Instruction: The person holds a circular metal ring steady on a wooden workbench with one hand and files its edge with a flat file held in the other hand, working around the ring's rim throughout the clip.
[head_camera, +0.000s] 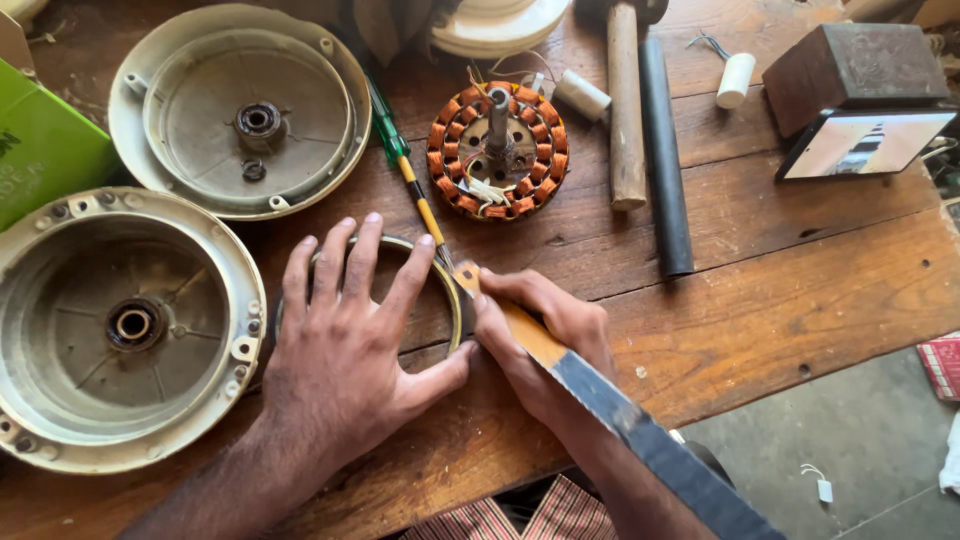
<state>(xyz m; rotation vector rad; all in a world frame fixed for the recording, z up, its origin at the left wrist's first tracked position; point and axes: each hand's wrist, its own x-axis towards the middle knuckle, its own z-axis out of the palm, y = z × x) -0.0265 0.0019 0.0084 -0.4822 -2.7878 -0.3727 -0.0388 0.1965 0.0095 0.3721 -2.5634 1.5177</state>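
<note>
Left hand (340, 350): fingers spread flat, pressing a metal ring (440, 275) onto the wooden bench (800, 270); most of the ring is hidden beneath the palm. Right hand (545, 345): clenched around a long flat bar (620, 415), tip at the ring's edge. Beyond the fingertips: screwdriver (405, 165), copper-wound motor core (497, 150). Left: two round fan covers (60, 240).

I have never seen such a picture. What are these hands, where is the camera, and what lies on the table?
The one camera sits on the person's head and looks down at a wooden table. The left hand lies flat on a metal ring. The right hand grips a long flat tool, its tip at the ring's edge. Around them lie two round housings, a copper coil, a green screwdriver, a wooden handle and a black tube.
</note>
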